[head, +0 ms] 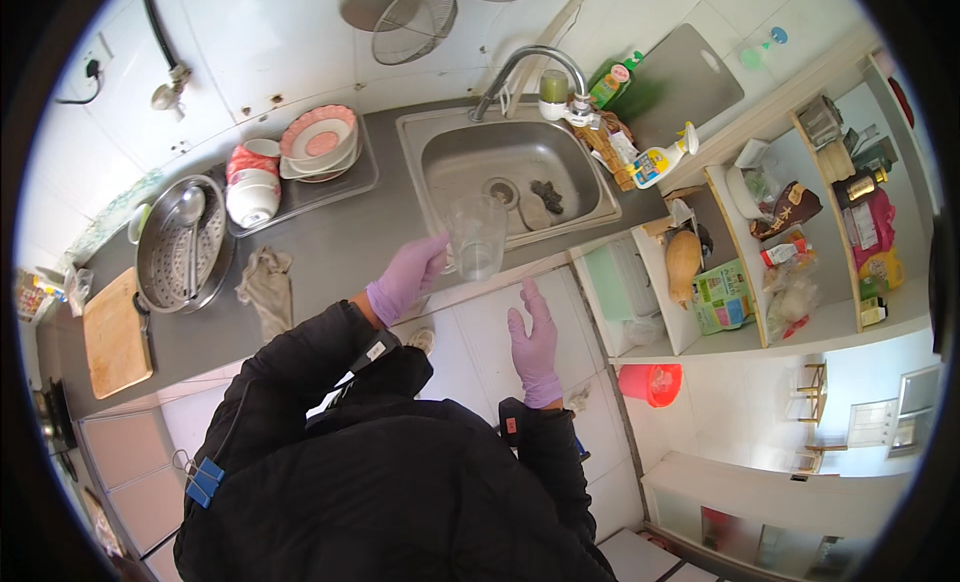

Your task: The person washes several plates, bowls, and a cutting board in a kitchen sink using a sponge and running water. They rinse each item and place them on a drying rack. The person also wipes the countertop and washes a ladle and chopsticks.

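My left hand (409, 276), in a pink-purple glove, grips a clear glass mug (480, 240) by its handle. The mug is over the front edge of the stainless steel sink (442, 135). My right hand (536, 345), gloved alike, holds nothing; its fingers point up towards the sink, apart from the mug. Inside the basin a pale flat pad (534, 213) and a dark scouring pad (549, 197) lie beside the drain (500, 192). A curved faucet (531, 53) with a filter (553, 94) stands behind the basin.
Left of the sink are a tray (367, 173) with stacked bowls (255, 192), a steel colander (169, 244) holding ladles, a grey rag (268, 285) and a wooden cutting board (118, 334). A spray bottle (660, 162) stands at right. Open shelves (690, 342) and a red bucket (649, 384) are on my right.
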A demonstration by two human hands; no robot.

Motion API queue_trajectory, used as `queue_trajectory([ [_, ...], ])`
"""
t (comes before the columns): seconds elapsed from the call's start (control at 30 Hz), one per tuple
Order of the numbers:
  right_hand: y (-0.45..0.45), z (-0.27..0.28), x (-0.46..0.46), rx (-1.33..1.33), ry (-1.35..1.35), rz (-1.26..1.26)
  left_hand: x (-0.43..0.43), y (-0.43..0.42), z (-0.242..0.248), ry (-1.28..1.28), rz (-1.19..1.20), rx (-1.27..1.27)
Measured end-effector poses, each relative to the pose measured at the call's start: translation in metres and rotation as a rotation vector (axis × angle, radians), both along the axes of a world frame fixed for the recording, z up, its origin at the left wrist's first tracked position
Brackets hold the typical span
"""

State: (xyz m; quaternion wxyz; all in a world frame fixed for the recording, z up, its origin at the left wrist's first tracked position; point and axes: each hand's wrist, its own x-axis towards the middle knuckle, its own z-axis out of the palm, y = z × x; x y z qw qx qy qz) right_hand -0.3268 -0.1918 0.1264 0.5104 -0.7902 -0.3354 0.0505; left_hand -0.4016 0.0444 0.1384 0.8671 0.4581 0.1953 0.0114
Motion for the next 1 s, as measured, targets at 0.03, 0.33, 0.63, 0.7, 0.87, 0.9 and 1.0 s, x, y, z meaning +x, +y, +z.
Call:
queue_trajectory([
  [0.03, -0.001, 0.001, 0.013, -0.014, -0.017, -0.005, 0.017, 0.0, -0.007, 0.035, -0.025, -0.037],
  [0.33, 0.015, -0.002, 0.143, -0.16, 0.014, 0.001, 0.175, 0.039, -0.089, 0.019, -0.124, -1.419],
  [0.63, 0.013, -0.017, 0.228, -0.167, 0.093, -0.035, 0.247, 0.044, -0.113, 0.082, -0.187, -1.4],
  [0.7, 0.02, -0.022, 0.25, -0.138, 0.142, -0.033, 0.26, 0.041, -0.107, 0.047, -0.279, -1.077],
  [0.87, 0.05, -0.046, 0.311, -0.237, 0.562, -0.058, 0.286, -0.011, -0.094, 0.227, -0.064, 0.371],
  [0.9, 0.057, -0.051, 0.321, -0.195, 0.546, 0.062, 0.29, -0.022, -0.093, 0.261, -0.05, 0.38],
  [1.0, 0.075, -0.07, 0.339, -0.199, 0.721, 0.218, 0.306, -0.052, -0.093, 0.189, 0.042, 0.534],
])
